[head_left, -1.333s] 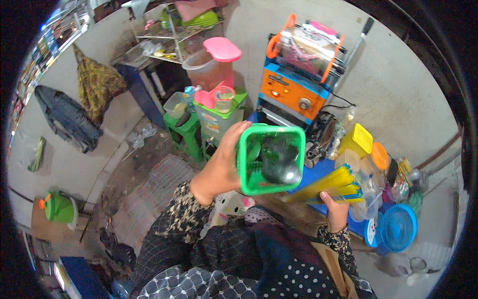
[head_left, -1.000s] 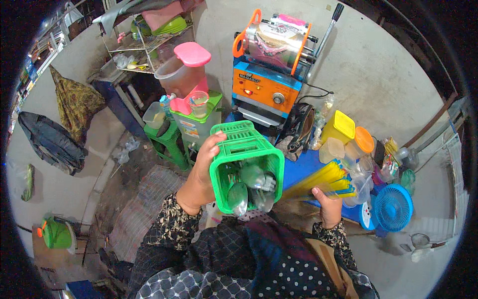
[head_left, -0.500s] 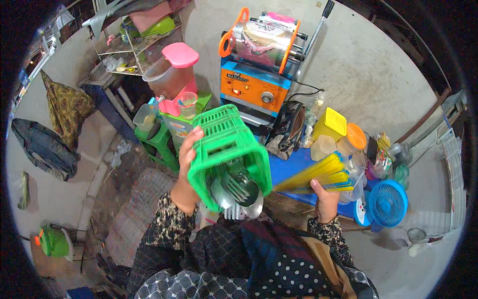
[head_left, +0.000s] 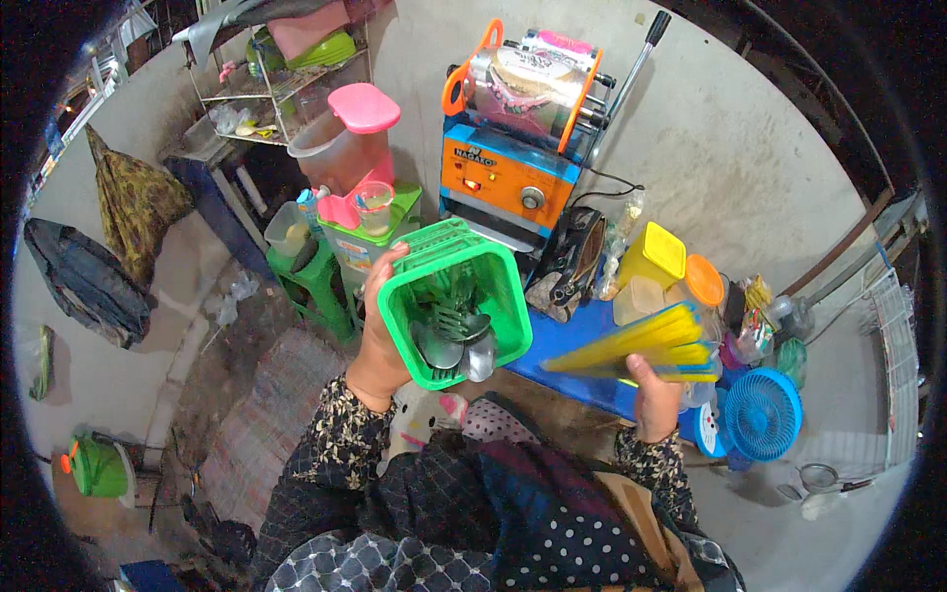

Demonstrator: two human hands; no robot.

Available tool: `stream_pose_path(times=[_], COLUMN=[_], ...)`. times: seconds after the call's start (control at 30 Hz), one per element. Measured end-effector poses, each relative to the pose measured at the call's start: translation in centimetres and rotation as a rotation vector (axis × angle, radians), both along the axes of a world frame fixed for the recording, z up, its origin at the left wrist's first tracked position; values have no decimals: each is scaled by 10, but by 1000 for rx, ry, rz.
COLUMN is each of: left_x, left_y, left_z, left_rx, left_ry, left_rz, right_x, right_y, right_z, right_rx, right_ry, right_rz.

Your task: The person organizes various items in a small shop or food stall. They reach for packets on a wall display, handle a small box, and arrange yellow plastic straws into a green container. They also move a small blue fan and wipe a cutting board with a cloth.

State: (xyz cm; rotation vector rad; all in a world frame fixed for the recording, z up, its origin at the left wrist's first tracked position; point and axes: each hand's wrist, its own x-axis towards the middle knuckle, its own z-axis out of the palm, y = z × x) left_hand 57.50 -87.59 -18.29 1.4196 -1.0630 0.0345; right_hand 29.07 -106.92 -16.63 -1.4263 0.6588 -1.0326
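My left grip (head_left: 380, 345) clasps a green square plastic basket (head_left: 508, 306) containing metal spoons (head_left: 480, 357) and forks (head_left: 452, 322); my right grip (head_left: 656, 400) grasps long yellow straws (head_left: 641, 343) near the blue tabletop (head_left: 582, 326).

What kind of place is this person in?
Probably a small drink or snack stall: there's a cup-sealing machine, a drink dispenser with a pink lid, and a green cutlery basket in the left hand.
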Motion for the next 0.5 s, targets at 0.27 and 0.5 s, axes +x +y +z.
stream_pose_path(times=[0.27,0.5], left_x=[-9,-11], left_y=[3,12], left_z=[-6,-10], left_rx=[-6,-30], left_ry=[-1,-62], left_rz=[-25,-28], right_x=[18,22], right_y=[-7,-5], right_z=[16,23], right_rx=[6,-17], right_ry=[-147,-165], right_rz=[-73,1])
